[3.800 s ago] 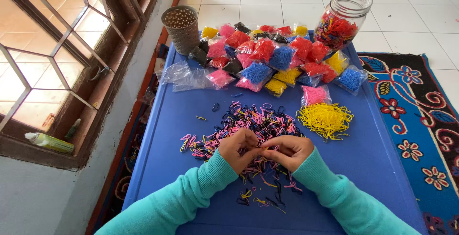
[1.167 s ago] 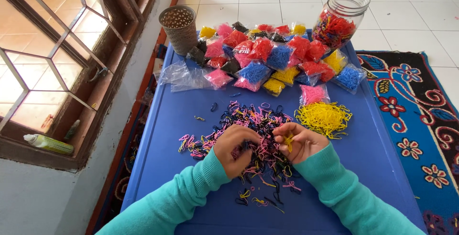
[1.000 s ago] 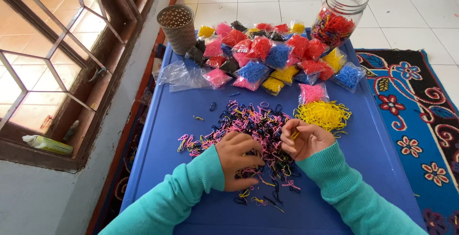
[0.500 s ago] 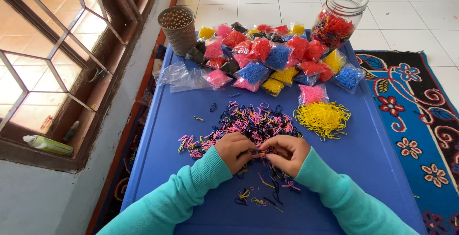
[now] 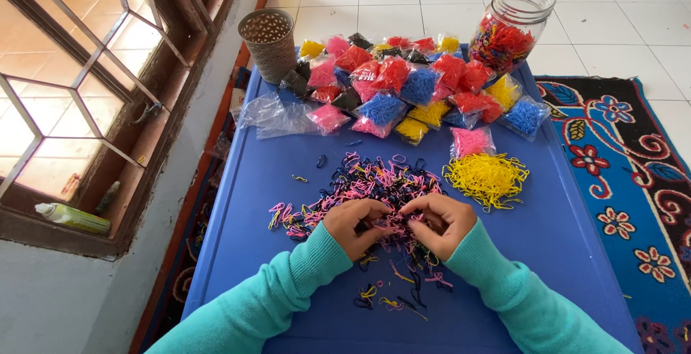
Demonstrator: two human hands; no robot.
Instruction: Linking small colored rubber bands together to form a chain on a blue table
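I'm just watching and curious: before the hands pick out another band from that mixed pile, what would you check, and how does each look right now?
1. Both hands on the mixed pile: ok, left hand and right hand meet over it.
2. Band pinched between fingers: cannot tell, fingers hide it.
3. Yellow pile separate from the mixed one: ok, narrow gap.
4. Filled bags out of the way: ok, at the far edge.
5. Bands staying on the blue table: ok, strays lie near the sleeves.
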